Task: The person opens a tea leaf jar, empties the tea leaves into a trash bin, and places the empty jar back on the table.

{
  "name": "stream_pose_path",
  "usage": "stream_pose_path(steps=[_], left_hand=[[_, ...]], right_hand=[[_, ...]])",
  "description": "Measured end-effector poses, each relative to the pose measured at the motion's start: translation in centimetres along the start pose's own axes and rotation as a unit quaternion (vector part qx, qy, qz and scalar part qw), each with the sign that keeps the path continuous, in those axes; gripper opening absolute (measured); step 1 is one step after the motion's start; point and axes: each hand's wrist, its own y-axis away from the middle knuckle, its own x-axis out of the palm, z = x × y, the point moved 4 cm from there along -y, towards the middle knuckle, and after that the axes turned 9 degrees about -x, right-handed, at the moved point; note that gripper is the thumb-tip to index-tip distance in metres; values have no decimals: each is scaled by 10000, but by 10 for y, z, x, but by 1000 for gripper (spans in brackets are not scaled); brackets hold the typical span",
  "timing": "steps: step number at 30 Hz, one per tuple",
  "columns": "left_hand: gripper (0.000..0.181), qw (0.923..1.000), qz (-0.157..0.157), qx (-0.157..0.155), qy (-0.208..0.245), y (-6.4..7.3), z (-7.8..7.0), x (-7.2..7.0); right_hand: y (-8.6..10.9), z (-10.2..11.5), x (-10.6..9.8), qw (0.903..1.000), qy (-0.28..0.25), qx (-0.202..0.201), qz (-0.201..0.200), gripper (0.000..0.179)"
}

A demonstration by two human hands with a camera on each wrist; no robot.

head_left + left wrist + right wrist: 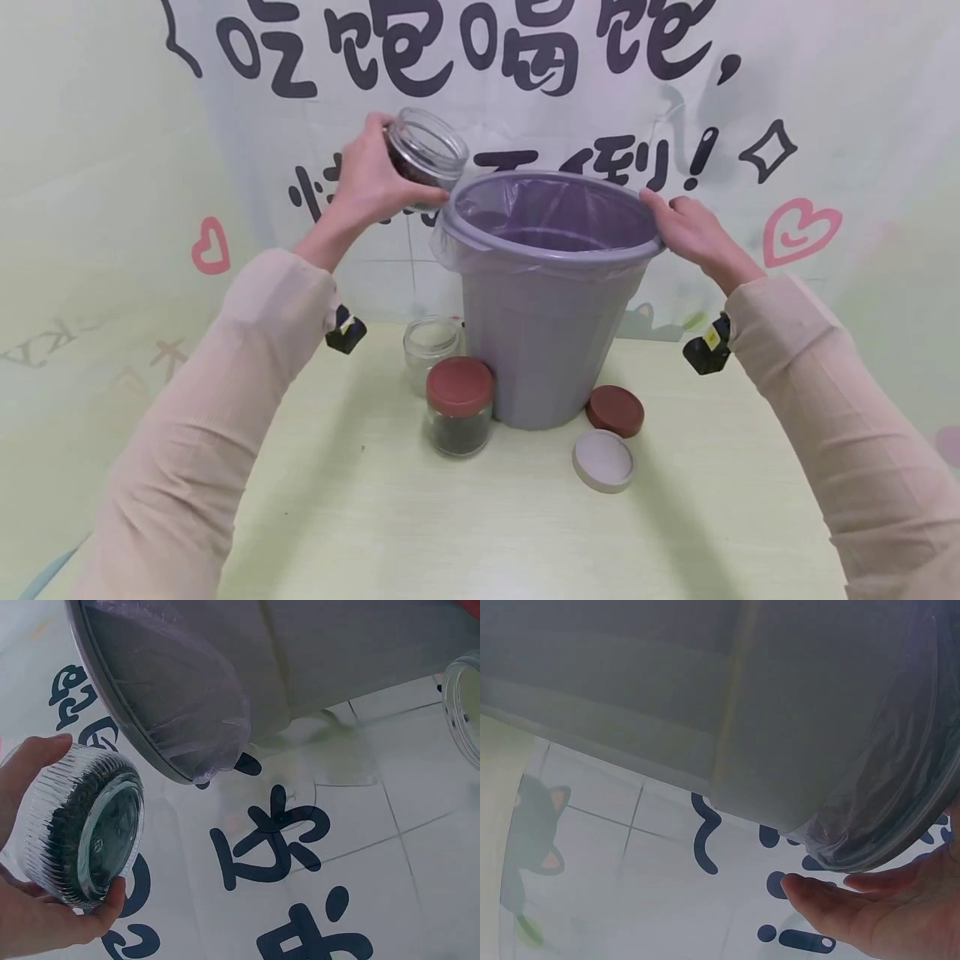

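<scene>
My left hand (375, 171) holds a ribbed glass jar (426, 154), fingers and thumb around its sides. The jar is lidless and tilted, with dark contents inside, its mouth beside the left rim of the grey trash can (543, 333). From below, the left wrist view shows the jar's base (112, 836) and dark grains against the glass. At the opposite side my right hand (693, 229) holds the can's rim, thumb on top. In the right wrist view several fingers (832, 904) extend outside the rim. A clear plastic liner (517, 196) covers the inside and folds over the edge.
A red-lidded jar (459, 408) with dark contents stands in front of the can. Behind it is an open glass jar (429, 354). On the right lie a red lid (615, 410) and a pale lid (603, 461). A printed cloth (465, 117) hangs behind.
</scene>
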Motion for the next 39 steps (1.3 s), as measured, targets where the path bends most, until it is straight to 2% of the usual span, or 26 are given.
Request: stream_pose_path(steps=[5,13,16,22,27,32,35,39], left_hand=[[88,9964,-251,617,-521,-9,-19,7],[90,9808,-323,1283,-1431,-18,-43,15],[90,9705,-311,1562,-1810,-19,-50,18],[87,9525,-312,1971,-2301,-23,-61,26],[84,9429,-284,2190,-2492,-25,-67,33],[80,9324,-292,2435,-2655,-27,-70,39],[77,9226,-299,2557,-2872,-28,-71,43],[77,9056,-335,2718,-3239,-28,-74,48]], right_hand=[[-5,4,-1,9999,128,6,-38,80],[-12,9,0,9988,460,-57,135,74],[-15,13,2,9961,830,-133,279,69],[-23,17,6,9842,1651,-402,506,44],[-27,18,7,9793,1897,-462,535,33],[-27,21,8,9698,2262,-659,625,28],[-26,22,8,9652,2415,-722,700,28],[-26,20,8,9652,2431,-654,706,26]])
